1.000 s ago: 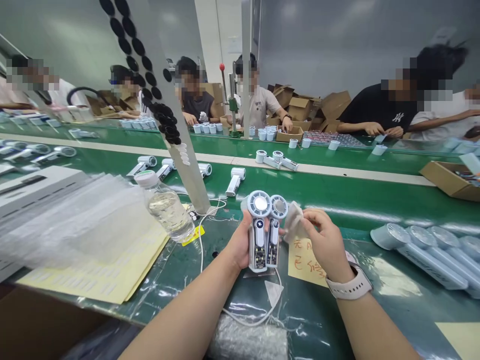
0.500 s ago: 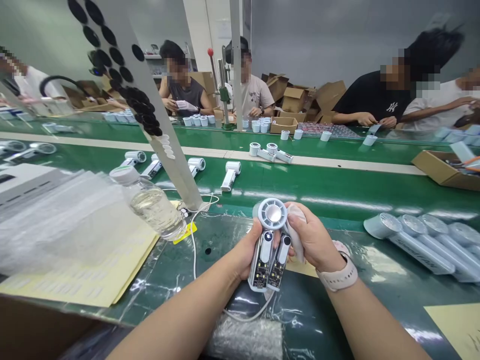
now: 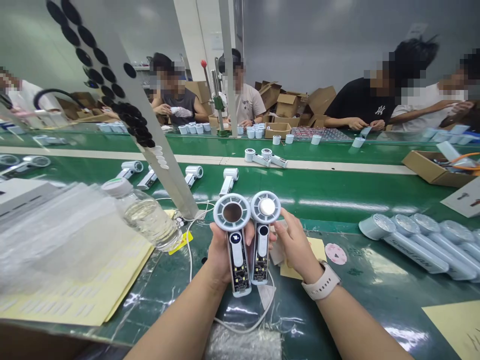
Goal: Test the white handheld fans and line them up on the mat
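2 handheld fans (image 3: 234,250) now stand apart, heads no longer pressed together, above the green bench (image 3: 337,310) at lower centre. Left hand (image 3: 224,255) clamped around them; right hand (image 3: 294,247) touching the right fan (image 3: 261,245), grip unclear.

Open belt (image 3: 330,200) ahead of the right hand (image 3: 296,247), as far as the row of fans (image 3: 412,245). Left side crowded: bottle (image 3: 148,217), cable (image 3: 190,255), and slanted post (image 3: 168,185) near the left hand (image 3: 221,250).
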### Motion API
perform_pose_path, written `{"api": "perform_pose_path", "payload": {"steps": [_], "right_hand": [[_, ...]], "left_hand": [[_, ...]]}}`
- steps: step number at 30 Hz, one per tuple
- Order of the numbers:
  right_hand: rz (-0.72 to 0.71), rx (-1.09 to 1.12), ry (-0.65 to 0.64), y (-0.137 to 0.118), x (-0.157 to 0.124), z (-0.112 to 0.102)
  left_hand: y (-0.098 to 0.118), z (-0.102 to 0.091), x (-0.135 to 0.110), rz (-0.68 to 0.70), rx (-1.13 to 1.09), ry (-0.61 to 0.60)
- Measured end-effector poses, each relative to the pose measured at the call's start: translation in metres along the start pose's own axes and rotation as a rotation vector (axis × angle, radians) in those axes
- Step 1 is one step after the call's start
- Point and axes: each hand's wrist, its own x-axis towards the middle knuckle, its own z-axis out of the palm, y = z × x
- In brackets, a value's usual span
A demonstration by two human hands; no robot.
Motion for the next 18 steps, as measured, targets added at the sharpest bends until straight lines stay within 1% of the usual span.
{"api": "perform_pose_path", "payload": {"steps": [1, 2, 4, 5, 6, 7, 9, 10, 12, 14, 16, 18], "right_hand": [[0.025, 0.046, -0.032, -0.003, -0.002, 0.001], [0.067, 0.155, -0.098, -0.007, -0.005, 0.002], [0.145, 0.413, -0.292, -0.017, -0.009, 0.003], [0.165, 0.488, -0.373, -0.022, -0.011, 0.003], [0.17, 0.507, -0.416, -0.026, -0.011, 0.001], [0.163, 0.485, -0.428, -0.029, -0.011, -0.001], [0.129, 0.41, -0.424, -0.033, -0.009, -0.008], [0.118, 0.391, -0.421, -0.034, -0.008, -0.012], [0.129, 0.399, -0.405, -0.032, -0.006, -0.016], [0.178, 0.425, -0.353, -0.028, -0.005, -0.017], [0.229, 0.441, -0.27, -0.024, -0.006, -0.013], [0.267, 0.45, -0.201, -0.023, -0.008, -0.009]], "left_hand": [[0.001, 0.0, -0.001, 0.016, 0.011, 0.034], [0.002, 0.0, -0.001, 0.017, 0.033, 0.063], [0.001, -0.003, -0.003, 0.003, 0.125, 0.099], [0.0, -0.006, -0.004, -0.011, 0.208, 0.098], [0.0, -0.008, -0.004, -0.021, 0.304, 0.087], [0.0, -0.011, -0.004, -0.015, 0.394, 0.074], [0.001, -0.016, -0.002, 0.022, 0.501, 0.065], [0.002, -0.018, 0.0, 0.041, 0.505, 0.074], [0.003, -0.02, 0.005, 0.08, 0.426, 0.141], [0.005, -0.02, 0.011, 0.103, 0.311, 0.252], [0.006, -0.019, 0.015, 0.061, 0.213, 0.366], [0.005, -0.017, 0.016, -0.016, 0.139, 0.425]]}}
